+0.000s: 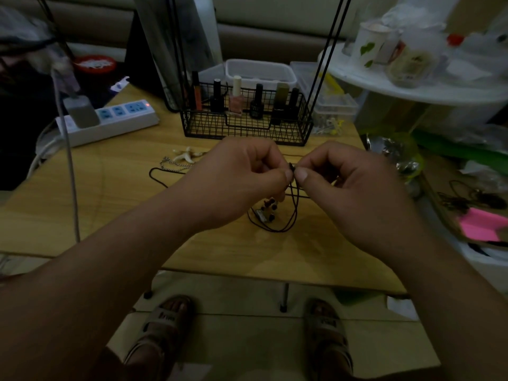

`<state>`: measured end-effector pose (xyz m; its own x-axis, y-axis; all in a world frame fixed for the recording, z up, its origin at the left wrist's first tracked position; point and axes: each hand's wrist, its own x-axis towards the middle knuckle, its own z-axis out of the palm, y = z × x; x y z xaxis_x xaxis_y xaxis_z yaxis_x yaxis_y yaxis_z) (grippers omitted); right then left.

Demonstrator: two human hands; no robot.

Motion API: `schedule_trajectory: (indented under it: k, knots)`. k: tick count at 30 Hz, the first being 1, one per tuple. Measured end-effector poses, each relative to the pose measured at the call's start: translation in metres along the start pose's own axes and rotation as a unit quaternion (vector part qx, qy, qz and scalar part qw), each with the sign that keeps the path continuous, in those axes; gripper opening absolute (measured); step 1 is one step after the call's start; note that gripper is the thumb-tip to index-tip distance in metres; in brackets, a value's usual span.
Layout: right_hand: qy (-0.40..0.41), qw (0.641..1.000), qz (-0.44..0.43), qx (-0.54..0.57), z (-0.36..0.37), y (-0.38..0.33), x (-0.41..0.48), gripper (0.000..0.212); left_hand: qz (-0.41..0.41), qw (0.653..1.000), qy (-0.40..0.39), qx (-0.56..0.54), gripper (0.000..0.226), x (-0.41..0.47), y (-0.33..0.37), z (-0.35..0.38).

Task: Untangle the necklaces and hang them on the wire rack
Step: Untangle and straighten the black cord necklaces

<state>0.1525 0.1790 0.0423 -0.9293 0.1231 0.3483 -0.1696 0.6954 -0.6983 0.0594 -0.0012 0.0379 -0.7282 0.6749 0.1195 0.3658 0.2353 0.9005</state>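
Above the middle of the wooden table point(115, 204), my left hand point(236, 182) and my right hand point(349, 185) meet fingertip to fingertip. Both pinch the same spot on a black cord necklace point(291, 215). Its cords hang down from the pinch to the tabletop, where small brown beads and a pale pendant lie. A second necklace, a silver chain with a white starfish pendant point(187, 156), lies flat to the left, with a black cord looping beside it. The black wire rack point(244, 125) stands just behind my hands, its two tall uprights rising out of view.
Nail polish bottles point(236, 101) fill the rack's basket. A white power strip point(110, 122) with a plugged charger and cable lies at the left. Clear plastic boxes point(330, 103) sit behind the rack; a cluttered white round shelf point(412, 81) and pink paper point(481, 225) are at the right.
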Motion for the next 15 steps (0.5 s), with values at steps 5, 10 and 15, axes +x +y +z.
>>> schedule_trajectory:
  k: [5, 10, 15]
  knots:
    - [-0.02, 0.999, -0.02, -0.027, 0.0004, 0.0002, 0.0002, 0.006, 0.009, 1.0, -0.001, 0.014, 0.008, -0.0022, -0.0004, 0.0003]
    - [-0.024, 1.0, -0.009, 0.008, -0.0005, 0.0005, 0.0007, 0.009, 0.034, 0.999, 0.003, 0.02, 0.002, -0.0012, -0.005, -0.0023]
    - [-0.021, 0.999, 0.015, 0.038, -0.0021, 0.002, 0.0029, 0.011, 0.063, 0.996, -0.019, 0.067, 0.018, -0.0001, -0.0049, -0.0008]
